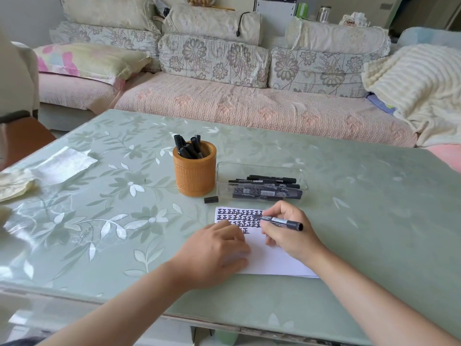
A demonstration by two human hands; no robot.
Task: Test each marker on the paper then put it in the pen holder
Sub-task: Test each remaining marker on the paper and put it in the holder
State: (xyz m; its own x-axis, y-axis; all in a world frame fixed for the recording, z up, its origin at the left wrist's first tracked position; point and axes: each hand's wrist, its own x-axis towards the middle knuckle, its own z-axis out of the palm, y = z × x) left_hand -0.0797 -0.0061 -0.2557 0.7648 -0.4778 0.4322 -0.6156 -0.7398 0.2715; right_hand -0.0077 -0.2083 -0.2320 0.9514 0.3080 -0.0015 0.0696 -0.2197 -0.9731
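1. On the green surface [349,196], which has white flowers and leaves on it, the things sit close together. A white tissue [64,164] lies far off on the left side. Behind the surface is a long pink sofa [249,108] with flowery cushions. A cream blanket [419,83] is piled at its right end.
2. The paper [274,260] is white and lies near the front edge. Its top part is full of rows of thick black marks.
3. The pen holder [195,176] is a round orange cup just behind the paper, a bit to the left. Some black markers [189,147] stick up out of it.
4. A clear tray [262,166] sits just beside the pen holder, on its right. More loose markers [267,187] lie flat in it. A small black cap [211,199] lies on the surface between the pen holder and the paper.
5. The left hand [214,253] lies flat on the left part of the paper. Its fingers [232,228] are loosely stretched out, close together, and press the paper down.
6. The right hand [287,231] pinches a black marker [282,222], with thumb and fingers curled around it. The marker is slanted. Its front end is at the black marks and its back end points right.
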